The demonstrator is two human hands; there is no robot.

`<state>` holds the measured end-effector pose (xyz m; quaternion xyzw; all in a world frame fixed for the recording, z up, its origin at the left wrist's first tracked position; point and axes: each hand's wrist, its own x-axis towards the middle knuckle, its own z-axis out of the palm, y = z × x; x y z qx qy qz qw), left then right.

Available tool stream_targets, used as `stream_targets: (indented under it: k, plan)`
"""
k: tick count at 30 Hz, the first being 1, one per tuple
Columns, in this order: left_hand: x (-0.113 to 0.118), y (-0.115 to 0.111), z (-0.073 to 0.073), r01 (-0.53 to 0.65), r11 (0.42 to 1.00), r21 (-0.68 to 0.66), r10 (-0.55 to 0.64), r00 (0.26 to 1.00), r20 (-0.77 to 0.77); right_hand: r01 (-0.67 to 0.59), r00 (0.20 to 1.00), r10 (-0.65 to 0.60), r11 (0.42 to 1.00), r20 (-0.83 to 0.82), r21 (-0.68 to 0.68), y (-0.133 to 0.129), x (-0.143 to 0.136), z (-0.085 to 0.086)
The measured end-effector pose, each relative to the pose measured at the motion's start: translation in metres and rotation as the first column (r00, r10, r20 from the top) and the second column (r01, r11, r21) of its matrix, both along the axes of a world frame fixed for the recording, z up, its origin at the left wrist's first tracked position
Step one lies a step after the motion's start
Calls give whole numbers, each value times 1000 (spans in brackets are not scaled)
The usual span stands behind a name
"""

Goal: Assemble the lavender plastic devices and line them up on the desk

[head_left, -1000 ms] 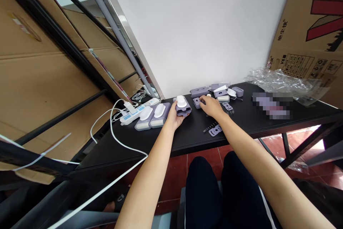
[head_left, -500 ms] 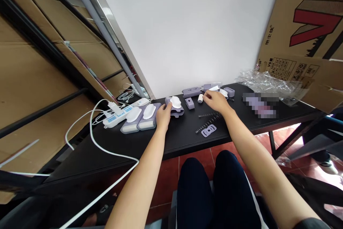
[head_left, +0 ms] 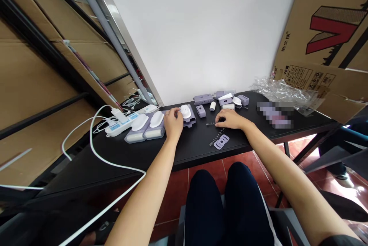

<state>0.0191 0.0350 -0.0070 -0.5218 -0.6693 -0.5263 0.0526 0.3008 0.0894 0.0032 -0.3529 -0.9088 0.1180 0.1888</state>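
Note:
My left hand (head_left: 173, 123) is closed at the left edge of a purple plastic housing (head_left: 193, 118), which has a white oval part (head_left: 185, 111) on its face. My right hand (head_left: 230, 118) has its fingertips pinched at the end of a thin coil spring (head_left: 211, 124). Just below lies a second coil spring (head_left: 217, 137), close to a flat purple plate with cut-outs (head_left: 221, 142). Beyond my hands stand a small purple block (head_left: 201, 111) and a white cylinder (head_left: 212, 106). Two purple-and-white units (head_left: 152, 132) lie left of my left hand.
A white power strip (head_left: 122, 125) with cables sits on the left of the black table (head_left: 184, 156). More purple and white parts (head_left: 225, 100) line the wall. Clear plastic wrap (head_left: 283, 88) and a cardboard box (head_left: 324, 61) are at the right.
My right hand has come down and toward me, from the parts near the wall to the spring. The housing by my left hand has turned, and the fingers now bend over its left edge.

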Motion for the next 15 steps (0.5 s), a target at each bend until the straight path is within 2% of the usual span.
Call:
stream_targets:
  k: [3,7,12,15]
  plan:
    - [2,-1,1,5,1000,11,-4,999,-51,33,995,-32,999,-91,15,-1,0,1]
    - [3,-2,0,17,1000,11,-16,998,-66,259,921,-244,966,-303,10,-2,6,5]
    - [3,-3,0,26,1000,5,-26,998,-50,554,759,-520,832,-393,-31,1,19,11]
    - [4,-2,0,27,1000,1,-27,998,-57,646,665,-603,760,-442,-65,4,22,11]
